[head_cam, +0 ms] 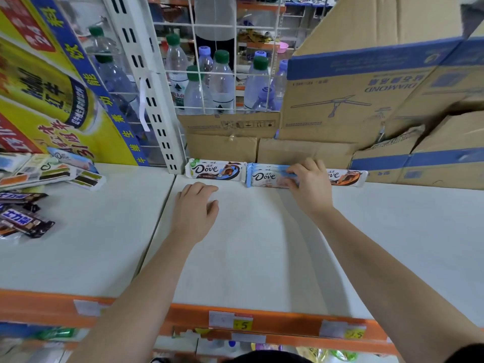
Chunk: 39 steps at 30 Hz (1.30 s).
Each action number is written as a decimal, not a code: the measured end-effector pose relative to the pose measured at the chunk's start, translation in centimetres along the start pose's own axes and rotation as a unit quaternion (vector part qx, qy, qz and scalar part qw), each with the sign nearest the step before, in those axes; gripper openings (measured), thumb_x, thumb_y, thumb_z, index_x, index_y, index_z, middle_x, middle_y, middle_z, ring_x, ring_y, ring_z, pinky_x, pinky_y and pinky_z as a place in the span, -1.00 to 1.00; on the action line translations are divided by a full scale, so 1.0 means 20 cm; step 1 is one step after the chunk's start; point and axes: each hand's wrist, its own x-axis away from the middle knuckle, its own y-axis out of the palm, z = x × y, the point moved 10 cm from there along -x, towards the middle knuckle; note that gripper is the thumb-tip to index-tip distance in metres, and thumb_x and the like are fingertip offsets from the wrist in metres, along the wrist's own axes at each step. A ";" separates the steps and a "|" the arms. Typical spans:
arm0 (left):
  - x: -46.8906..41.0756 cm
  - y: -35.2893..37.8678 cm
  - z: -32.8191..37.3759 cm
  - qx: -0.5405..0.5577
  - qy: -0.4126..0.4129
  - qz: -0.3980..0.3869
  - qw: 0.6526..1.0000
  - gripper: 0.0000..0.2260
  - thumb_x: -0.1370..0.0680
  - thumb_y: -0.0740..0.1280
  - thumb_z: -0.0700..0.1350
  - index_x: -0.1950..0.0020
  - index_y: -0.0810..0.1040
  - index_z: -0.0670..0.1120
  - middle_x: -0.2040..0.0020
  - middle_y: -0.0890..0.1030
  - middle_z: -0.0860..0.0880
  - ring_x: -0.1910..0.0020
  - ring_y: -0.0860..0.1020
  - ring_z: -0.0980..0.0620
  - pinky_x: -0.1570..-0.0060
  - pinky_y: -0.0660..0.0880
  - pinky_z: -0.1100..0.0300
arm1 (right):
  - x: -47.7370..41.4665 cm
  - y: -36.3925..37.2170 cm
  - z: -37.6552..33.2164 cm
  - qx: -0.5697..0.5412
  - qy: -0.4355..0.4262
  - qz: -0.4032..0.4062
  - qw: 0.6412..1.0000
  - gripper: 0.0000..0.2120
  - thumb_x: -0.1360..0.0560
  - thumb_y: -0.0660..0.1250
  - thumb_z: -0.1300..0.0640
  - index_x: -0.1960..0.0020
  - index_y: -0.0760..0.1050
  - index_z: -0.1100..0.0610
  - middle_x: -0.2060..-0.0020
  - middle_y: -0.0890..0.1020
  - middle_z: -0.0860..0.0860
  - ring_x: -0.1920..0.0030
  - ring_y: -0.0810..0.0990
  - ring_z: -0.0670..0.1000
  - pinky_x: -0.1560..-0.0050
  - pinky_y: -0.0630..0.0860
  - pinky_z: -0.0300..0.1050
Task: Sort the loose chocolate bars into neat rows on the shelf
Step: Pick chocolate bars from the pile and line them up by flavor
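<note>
Where cardboard boxes (340,100) rise, Dove bars (214,170) line the white shelf (248,258).

Bright, even, cool light falls from overhead. The white shelf (248,258) reads pale and flat, without hot spots. Shadows are soft and faint: a grey band lies on the shelf just left of the right arm (366,247). The centre is sharp, and the print on the blue bar (264,176) is legible. Towards the edges things smear: the dark bars (23,218) at left, the price tags (230,320) below. The wide lens bows the upright (146,82) and the boxes (366,95). A sheen sits on the poster (60,100).
</note>
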 end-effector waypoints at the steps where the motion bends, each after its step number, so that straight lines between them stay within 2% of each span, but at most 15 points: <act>1: 0.00 0.00 0.01 0.002 0.001 0.000 1.000 -0.69 -0.45 0.23 -0.07 -0.15 0.57 -0.07 -0.02 0.57 -0.07 -0.02 0.50 -0.14 -0.03 0.43 0.01 | 0.00 0.00 0.00 0.014 0.009 0.008 1.000 -0.83 -0.35 0.48 0.13 0.10 0.61 0.17 0.22 0.55 0.12 0.15 0.46 0.21 0.21 0.43 0.01; 4: 0.01 -0.02 0.01 0.017 -0.009 -0.002 1.000 -0.69 -0.44 0.22 -0.04 -0.14 0.57 -0.03 -0.03 0.57 -0.03 -0.02 0.50 -0.11 -0.02 0.41 0.03 | 0.00 0.02 -0.07 0.030 0.014 0.008 0.999 -0.79 -0.31 0.42 0.24 0.06 0.58 0.14 0.17 0.54 0.11 0.10 0.46 0.22 0.17 0.33 -0.01; 7: 0.03 -0.10 -0.06 0.000 -0.020 0.016 1.000 -0.68 -0.44 0.18 0.01 -0.13 0.57 0.02 -0.03 0.57 0.01 -0.03 0.52 -0.08 0.00 0.39 0.05 | -0.04 0.06 -0.31 -0.016 -0.066 0.005 0.998 -0.72 -0.26 0.35 0.36 0.06 0.56 0.16 0.20 0.53 0.12 0.15 0.47 0.22 0.19 0.38 0.00; 10: 0.04 -0.24 -0.22 -0.031 -0.049 0.040 0.998 -0.70 -0.43 0.23 -0.01 -0.12 0.57 0.03 -0.02 0.58 0.01 0.00 0.53 -0.09 0.01 0.38 0.06 | -0.07 0.14 -0.59 -0.101 -0.129 -0.021 0.986 -0.74 -0.30 0.34 0.40 0.04 0.56 0.19 0.18 0.56 0.12 0.15 0.50 0.20 0.13 0.43 -0.02; 13: 0.07 -0.41 -0.44 -0.055 -0.073 0.058 0.994 -0.68 -0.44 0.15 0.03 -0.10 0.58 0.04 -0.01 0.59 0.00 0.02 0.54 -0.10 0.03 0.38 0.04 | -0.07 0.27 -0.89 -0.151 -0.160 -0.076 0.973 -0.78 -0.34 0.32 0.37 0.05 0.57 0.18 0.16 0.58 0.10 0.10 0.54 0.19 0.11 0.47 -0.02; 17: 0.13 -0.63 -0.78 -0.058 -0.116 0.069 0.989 -0.73 -0.49 0.25 -0.02 -0.16 0.56 0.03 -0.09 0.58 -0.01 -0.08 0.52 -0.10 -0.03 0.37 0.04 | -0.08 0.42 -1.29 -0.196 -0.189 -0.108 0.956 -0.82 -0.39 0.32 0.32 0.04 0.58 0.17 0.12 0.62 0.09 0.04 0.56 0.17 0.04 0.42 -0.08; 20: 0.17 -0.75 -1.03 -0.070 -0.133 0.066 0.986 -0.75 -0.51 0.27 -0.02 -0.17 0.54 0.04 -0.13 0.57 -0.01 -0.13 0.50 -0.11 -0.07 0.36 0.00 | -0.11 0.52 -1.56 -0.210 -0.172 -0.129 0.954 -0.82 -0.46 0.31 0.23 -0.05 0.57 0.15 0.02 0.61 0.06 -0.07 0.54 0.12 -0.03 0.41 -0.11; 23: 0.22 -0.84 -1.27 -0.066 -0.144 0.057 0.986 -0.76 -0.52 0.27 -0.02 -0.18 0.54 0.07 -0.11 0.56 0.00 -0.13 0.49 -0.10 -0.12 0.39 -0.05 | -0.16 0.67 -1.83 -0.193 -0.158 -0.183 0.951 -0.73 -0.51 0.31 0.15 -0.19 0.53 0.15 -0.12 0.58 0.10 -0.19 0.47 0.13 -0.19 0.36 -0.07; 26: 0.25 -0.94 -1.47 -0.057 -0.151 0.065 0.985 -0.78 -0.52 0.29 -0.04 -0.15 0.55 0.07 -0.10 0.56 0.00 -0.14 0.49 -0.10 -0.14 0.39 -0.07 | -0.22 0.84 -2.05 -0.160 -0.148 -0.222 0.950 -0.63 -0.53 0.30 0.05 -0.31 0.42 0.14 -0.23 0.51 0.12 -0.25 0.43 0.15 -0.23 0.33 -0.02; 28: 0.25 -0.98 -1.58 -0.053 -0.146 0.066 0.986 -0.78 -0.53 0.30 -0.04 -0.16 0.56 0.04 -0.13 0.57 0.00 -0.14 0.50 -0.11 -0.14 0.40 -0.08 | -0.27 0.94 -2.13 -0.158 -0.108 -0.238 0.952 -0.56 -0.54 0.28 -0.01 -0.36 0.36 0.14 -0.28 0.46 0.12 -0.29 0.40 0.15 -0.23 0.34 -0.02; 31: 0.21 -1.00 -1.74 -0.034 -0.128 0.045 0.990 -0.75 -0.54 0.28 -0.03 -0.21 0.54 0.02 -0.15 0.57 0.00 -0.16 0.50 -0.09 -0.14 0.43 -0.12 | -0.32 1.05 -2.19 -0.140 -0.070 -0.227 0.961 -0.53 -0.55 0.26 -0.04 -0.37 0.35 0.16 -0.27 0.45 0.15 -0.26 0.41 0.16 -0.19 0.38 0.02; 34: 0.13 -0.98 -1.82 -0.016 -0.099 0.022 0.995 -0.75 -0.53 0.29 -0.03 -0.21 0.53 0.03 -0.14 0.58 0.01 -0.17 0.50 -0.07 -0.17 0.43 -0.11 | -0.36 1.10 -2.19 -0.122 -0.044 -0.204 0.970 -0.62 -0.54 0.29 0.05 -0.30 0.42 0.18 -0.16 0.49 0.15 -0.14 0.47 0.16 -0.09 0.43 0.02; 36: 0.07 -0.95 -1.83 0.002 -0.078 -0.002 0.997 -0.74 -0.53 0.30 -0.03 -0.21 0.53 0.03 -0.15 0.58 0.01 -0.18 0.49 -0.06 -0.20 0.41 -0.11 | -0.37 1.13 -2.18 -0.122 -0.033 -0.212 0.969 -0.74 -0.53 0.30 0.10 -0.18 0.51 0.17 0.00 0.54 0.13 0.02 0.51 0.13 0.13 0.42 -0.07; 37: 0.04 -0.92 -1.83 0.009 -0.071 -0.019 0.997 -0.73 -0.53 0.30 -0.02 -0.23 0.52 0.04 -0.17 0.57 0.01 -0.19 0.49 -0.06 -0.21 0.40 -0.11 | -0.37 1.15 -2.16 -0.125 -0.018 -0.219 0.968 -0.81 -0.54 0.30 0.07 -0.08 0.55 0.15 0.12 0.55 0.09 0.13 0.51 0.10 0.28 0.36 -0.12; 39: -0.01 -0.88 -1.83 0.012 -0.064 -0.049 0.997 -0.69 -0.51 0.30 0.04 -0.25 0.50 0.06 -0.21 0.54 0.02 -0.22 0.46 -0.05 -0.25 0.35 -0.08 | -0.36 1.15 -2.09 -0.149 0.027 -0.223 0.963 -0.80 -0.53 0.30 -0.04 0.13 0.52 0.09 0.33 0.48 0.01 0.31 0.44 0.05 0.44 0.22 -0.15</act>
